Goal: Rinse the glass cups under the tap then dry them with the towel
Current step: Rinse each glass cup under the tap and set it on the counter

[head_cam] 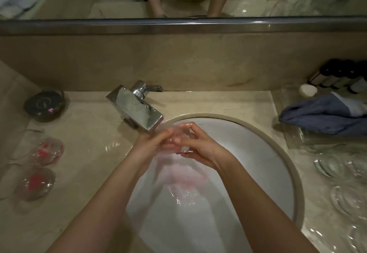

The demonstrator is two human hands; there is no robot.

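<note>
**Glass cup held in both hands under the tap**

Seen from the head camera, both hands meet over the back edge of the round white basin (248,153), just below the spout of the square chrome tap (139,109). The left hand (151,143) and the right hand (200,145) both curl their fingers round a small clear glass cup (179,136), which is blurred and pink-tinted; its exact tilt cannot be told. Pinkish water runs down into the basin beneath the hands.

On the beige marble counter (89,133), near the left edge, stand two clear glass cups with red residue (49,150), one behind the other. At the right edge lie several clean clear glasses (333,165). At the back right corner a crumpled blue towel (321,116) lies on a clear tray, with a small white soap bar (307,90) and dark toiletry bottles (337,77) behind it. A dark round dish (44,103) sits at the back left
</note>
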